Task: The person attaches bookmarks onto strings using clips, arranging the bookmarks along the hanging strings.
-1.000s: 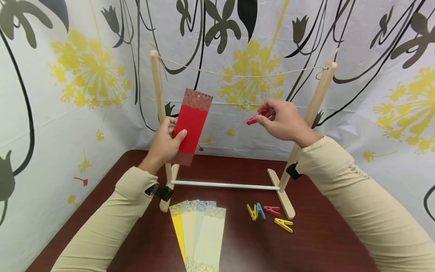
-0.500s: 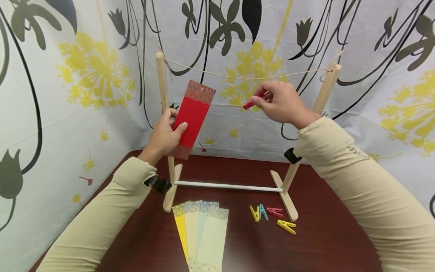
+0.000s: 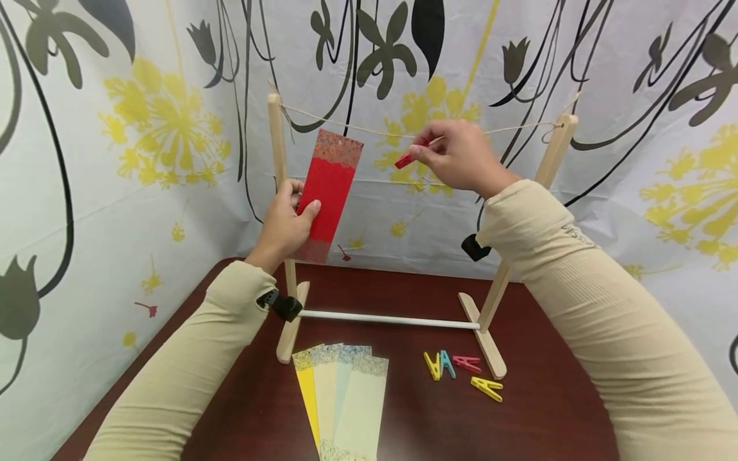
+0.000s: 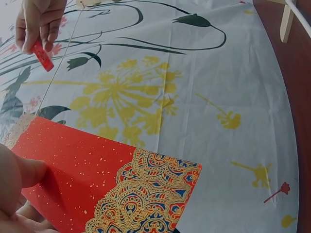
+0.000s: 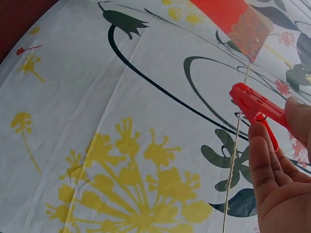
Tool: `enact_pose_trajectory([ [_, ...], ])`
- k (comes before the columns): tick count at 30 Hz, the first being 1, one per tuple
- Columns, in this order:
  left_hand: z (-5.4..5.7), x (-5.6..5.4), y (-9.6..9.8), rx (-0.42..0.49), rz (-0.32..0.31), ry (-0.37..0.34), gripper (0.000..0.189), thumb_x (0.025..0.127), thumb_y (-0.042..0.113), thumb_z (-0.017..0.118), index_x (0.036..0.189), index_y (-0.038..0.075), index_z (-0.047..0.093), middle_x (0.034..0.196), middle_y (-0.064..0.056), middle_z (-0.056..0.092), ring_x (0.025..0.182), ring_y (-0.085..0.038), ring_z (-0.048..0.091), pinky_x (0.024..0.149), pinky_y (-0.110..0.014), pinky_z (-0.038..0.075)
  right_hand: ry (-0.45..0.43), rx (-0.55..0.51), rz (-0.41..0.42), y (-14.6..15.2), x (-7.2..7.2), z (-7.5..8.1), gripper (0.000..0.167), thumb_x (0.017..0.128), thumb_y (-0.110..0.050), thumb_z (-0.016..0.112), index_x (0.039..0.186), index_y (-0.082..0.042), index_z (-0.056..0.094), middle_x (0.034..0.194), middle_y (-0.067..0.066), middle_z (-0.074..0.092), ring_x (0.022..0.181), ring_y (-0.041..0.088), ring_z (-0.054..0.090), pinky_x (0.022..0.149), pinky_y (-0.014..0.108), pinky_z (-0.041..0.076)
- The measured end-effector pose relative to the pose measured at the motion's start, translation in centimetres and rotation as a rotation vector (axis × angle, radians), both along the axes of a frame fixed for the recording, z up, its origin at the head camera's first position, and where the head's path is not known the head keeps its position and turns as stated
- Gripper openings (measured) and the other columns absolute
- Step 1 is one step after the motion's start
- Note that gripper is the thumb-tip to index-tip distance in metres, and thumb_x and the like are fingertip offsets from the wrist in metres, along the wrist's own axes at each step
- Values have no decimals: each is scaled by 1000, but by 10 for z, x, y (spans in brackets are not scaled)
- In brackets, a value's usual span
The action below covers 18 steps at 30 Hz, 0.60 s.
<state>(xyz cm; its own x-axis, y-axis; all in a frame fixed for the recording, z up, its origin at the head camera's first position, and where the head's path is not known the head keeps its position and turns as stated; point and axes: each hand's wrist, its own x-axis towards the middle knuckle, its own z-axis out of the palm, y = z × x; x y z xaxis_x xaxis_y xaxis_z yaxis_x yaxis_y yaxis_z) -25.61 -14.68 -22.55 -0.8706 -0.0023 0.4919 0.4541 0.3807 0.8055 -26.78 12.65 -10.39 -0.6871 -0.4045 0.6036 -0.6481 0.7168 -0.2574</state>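
Note:
My left hand grips a red card by its lower left edge, thumb across the front. The card is tilted, its patterned top end just below the string. In the left wrist view the card shows gold specks and a gold-and-blue ornate end. My right hand pinches a red clothespin at the height of the string, right of the card. The right wrist view has the clothespin between thumb and fingers, overlapping the string, with the card's patterned end beyond.
The string spans two wooden posts joined low down by a white rod. Pale and yellow cards lie fanned on the dark table. Right of them lie yellow clothespins, a blue clothespin and a pink clothespin.
My right hand has risen with the clothespin to string height and come left toward the card. My left hand has lifted the red card slightly. The things on the table have stayed put.

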Motion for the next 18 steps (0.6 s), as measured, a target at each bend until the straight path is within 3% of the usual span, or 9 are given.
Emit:
enact_pose_trajectory([
  [7, 0, -5, 0, 16, 29, 9, 30, 98, 14, 55, 123, 5, 41, 112, -16, 65, 93, -29, 64, 78, -44, 52, -48, -49, 20, -12, -8, 6, 18, 93, -23, 67, 95, -5, 72, 86, 8, 73, 66, 7, 61, 61, 25, 38],
  [14, 3, -11, 4, 63, 16, 5, 30, 98, 15, 55, 122, 5, 40, 114, -15, 65, 94, -28, 64, 77, -44, 53, -74, -89, 29, -21, -15, 15, 20, 94, -22, 65, 98, -4, 69, 100, 9, 69, 94, 17, 69, 71, 23, 46],
  [18, 2, -15, 6, 90, 31, 12, 30, 99, 14, 55, 123, 6, 39, 113, -15, 65, 93, -27, 65, 75, -42, 53, -62, -132, 31, -27, -21, 16, 19, 93, -21, 66, 98, -3, 67, 103, 9, 69, 97, 19, 69, 73, 23, 46],
])
